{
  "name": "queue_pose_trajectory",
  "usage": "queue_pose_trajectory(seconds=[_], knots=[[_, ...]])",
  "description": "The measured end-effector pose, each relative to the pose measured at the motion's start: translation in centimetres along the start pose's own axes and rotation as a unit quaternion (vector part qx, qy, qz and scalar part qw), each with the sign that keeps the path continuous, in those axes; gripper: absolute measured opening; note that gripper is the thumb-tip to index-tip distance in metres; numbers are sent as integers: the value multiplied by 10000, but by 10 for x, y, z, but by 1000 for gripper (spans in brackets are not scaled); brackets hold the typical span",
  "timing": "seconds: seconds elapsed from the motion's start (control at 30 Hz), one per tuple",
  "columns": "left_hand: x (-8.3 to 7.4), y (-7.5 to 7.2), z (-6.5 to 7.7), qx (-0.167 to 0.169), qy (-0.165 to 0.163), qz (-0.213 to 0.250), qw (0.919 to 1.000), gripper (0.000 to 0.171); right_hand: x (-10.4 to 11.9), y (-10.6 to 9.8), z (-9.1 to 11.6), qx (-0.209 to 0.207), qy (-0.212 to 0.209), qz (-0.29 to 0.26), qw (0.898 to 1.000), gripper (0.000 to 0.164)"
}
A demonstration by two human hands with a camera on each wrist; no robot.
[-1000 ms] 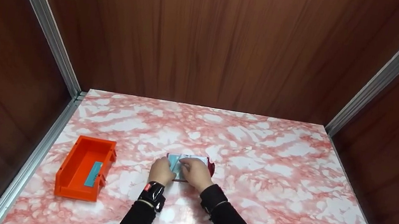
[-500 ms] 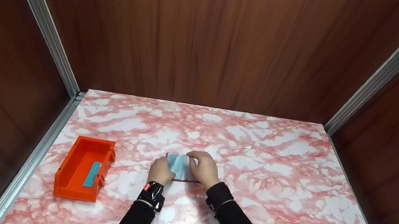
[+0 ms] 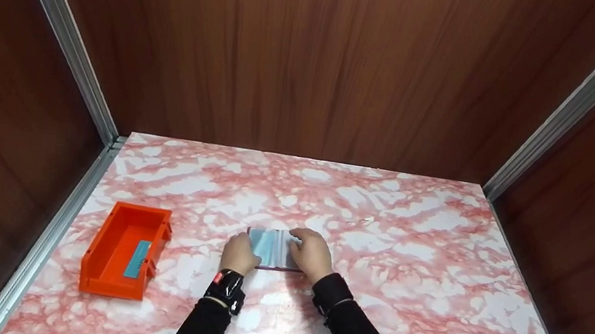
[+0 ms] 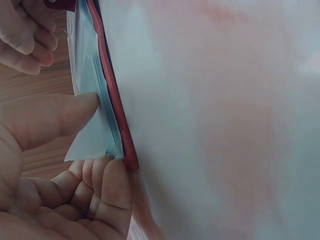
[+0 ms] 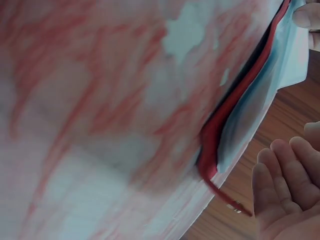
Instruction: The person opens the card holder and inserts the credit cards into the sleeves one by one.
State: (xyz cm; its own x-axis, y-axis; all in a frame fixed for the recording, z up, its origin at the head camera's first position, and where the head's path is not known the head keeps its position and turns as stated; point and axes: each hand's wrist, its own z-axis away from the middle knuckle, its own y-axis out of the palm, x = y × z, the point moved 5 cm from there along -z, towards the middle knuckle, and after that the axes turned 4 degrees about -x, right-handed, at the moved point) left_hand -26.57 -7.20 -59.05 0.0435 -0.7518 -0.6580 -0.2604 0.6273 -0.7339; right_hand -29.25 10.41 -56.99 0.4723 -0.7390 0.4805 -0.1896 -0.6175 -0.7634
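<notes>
A small red-covered card holder lies spread on the table, its clear plastic sleeves facing up with a bluish tint. My left hand holds its left end. In the left wrist view the thumb presses on a raised sleeve, and the curled fingers sit at the corner of the red cover. Over the right end is my right hand, which hides part of the holder in the head view. In the right wrist view its fingers are loosely bent beside a red strap with metal snaps.
An orange bin stands to the left, with a blue-green card leaning inside it. Brown wood-grain panels rise behind and at both sides of the marbled pink-and-white table.
My right hand has moved right from the middle of the holder to its right end, and its pinch at the sleeve edge has loosened. The left hand has stayed at the left end.
</notes>
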Motion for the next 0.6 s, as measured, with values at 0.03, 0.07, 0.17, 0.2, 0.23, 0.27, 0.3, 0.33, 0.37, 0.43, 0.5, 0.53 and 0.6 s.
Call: queue_pose_trajectory(seconds=[0.03, 0.07, 0.17, 0.2, 0.23, 0.27, 0.3, 0.33, 0.37, 0.43, 0.5, 0.53, 0.6], knots=[[0, 0, 0, -8, 17, -4, 10000, 34, -1, 0, 0, 14, -3, 53, 10000, 22], [0, -1, 0, -19, 37, -5, 10000, 34, -2, 0, 1, 37, -13, 115, 9999, 22], [-1, -1, 0, -47, 73, 5, 10000, 36, -6, 1, 2, 227, 94, 271, 9993, 25], [-1, -1, 0, -55, 80, 4, 10000, 36, -7, 1, 3, 290, 119, 328, 9990, 26], [-1, -1, 0, -65, 85, 6, 9999, 36, -8, 2, 3, 351, 144, 384, 9985, 27], [-1, -1, 0, -78, 87, 9, 9999, 37, -9, 3, 4, 405, 160, 448, 9980, 28], [0, -1, 1, -84, 86, 12, 9999, 37, -10, 3, 4, 458, 182, 489, 9976, 28], [0, -1, 1, -83, 75, 25, 9999, 37, -11, 3, 5, 493, 175, 527, 9972, 29], [0, -1, 1, -80, 80, 17, 9999, 37, -11, 4, 6, 517, 158, 563, 9969, 29], [0, -1, 1, -59, 76, 18, 10000, 36, -11, 4, 7, 541, 93, 623, 9965, 27], [1, -1, 1, -22, 65, 32, 10000, 36, -10, 3, 8, 555, 19, 652, 9963, 24], [1, -1, 1, -3, 57, 43, 10000, 36, -10, 3, 8, 559, -19, 675, 9961, 22], [0, -1, 1, 23, 44, 73, 10000, 35, -9, 3, 8, 558, -80, 693, 9960, 20]])
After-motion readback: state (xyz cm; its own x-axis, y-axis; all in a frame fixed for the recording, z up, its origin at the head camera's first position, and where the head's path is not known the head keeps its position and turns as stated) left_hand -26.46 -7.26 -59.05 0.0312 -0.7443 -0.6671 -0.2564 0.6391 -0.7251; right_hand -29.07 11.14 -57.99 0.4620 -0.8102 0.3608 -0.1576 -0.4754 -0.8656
